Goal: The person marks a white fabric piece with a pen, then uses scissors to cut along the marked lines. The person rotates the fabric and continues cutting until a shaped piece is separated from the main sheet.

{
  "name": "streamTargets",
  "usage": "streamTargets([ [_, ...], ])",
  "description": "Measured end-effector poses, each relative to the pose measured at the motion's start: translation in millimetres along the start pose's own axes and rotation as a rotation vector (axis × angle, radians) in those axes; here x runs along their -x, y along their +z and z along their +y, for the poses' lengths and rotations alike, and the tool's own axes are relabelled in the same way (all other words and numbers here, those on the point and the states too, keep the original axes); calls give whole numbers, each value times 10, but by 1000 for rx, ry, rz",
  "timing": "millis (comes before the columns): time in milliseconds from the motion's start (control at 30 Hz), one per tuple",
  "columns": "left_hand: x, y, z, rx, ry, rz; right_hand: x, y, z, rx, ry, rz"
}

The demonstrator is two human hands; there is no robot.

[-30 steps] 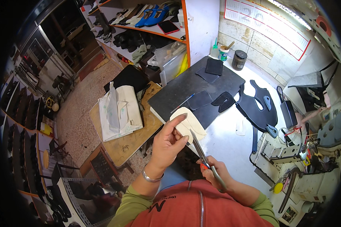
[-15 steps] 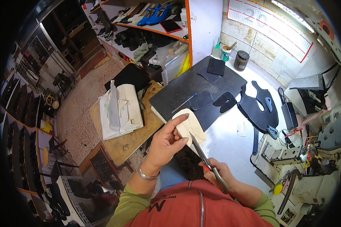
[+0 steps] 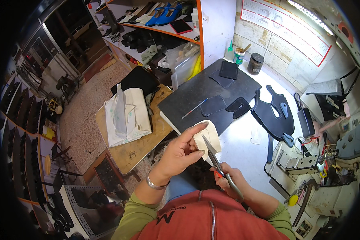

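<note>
A cream piece of sheet material [image 3: 213,138], with a drawn line on it, is pinched between the thumb and fingers of my left hand [image 3: 184,154]. My right hand [image 3: 231,178] grips large scissors [image 3: 215,159] with dark handles and a bit of red near the pivot. The blades reach up into the cream piece from its lower edge, and it curls around them. Beyond my hands lies a black mat [image 3: 188,96] bearing dark cut pieces [image 3: 213,105] and a blue pen [image 3: 195,108].
On the white table, right of the mat, lie black cut-out panels [image 3: 272,114]. A dark jar [image 3: 255,64] and a green-labelled pot [image 3: 239,55] stand by the wall. Left, a wooden board [image 3: 128,158] carries folded cream sheets [image 3: 128,116]. A sewing machine [image 3: 304,160] fills the right side.
My left hand has shifted slightly right with the cream piece, which now curls more. The scissors have moved a little right, and their blades sit further along in the piece.
</note>
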State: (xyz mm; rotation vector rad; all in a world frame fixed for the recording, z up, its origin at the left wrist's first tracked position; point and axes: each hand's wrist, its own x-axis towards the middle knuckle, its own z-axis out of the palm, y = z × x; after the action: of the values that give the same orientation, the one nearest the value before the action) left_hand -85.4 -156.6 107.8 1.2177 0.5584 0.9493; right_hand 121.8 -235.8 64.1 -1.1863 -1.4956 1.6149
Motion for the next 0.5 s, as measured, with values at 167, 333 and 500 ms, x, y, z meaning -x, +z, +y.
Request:
streamTargets([
  [167,3,-14,-6,-11,2,-17,13,-10,72,43,-60,14],
  [333,10,-13,-11,-12,11,-22,31,-5,73,27,-75,24],
  [500,8,-6,-24,5,27,-36,47,-6,115,38,-89,50],
])
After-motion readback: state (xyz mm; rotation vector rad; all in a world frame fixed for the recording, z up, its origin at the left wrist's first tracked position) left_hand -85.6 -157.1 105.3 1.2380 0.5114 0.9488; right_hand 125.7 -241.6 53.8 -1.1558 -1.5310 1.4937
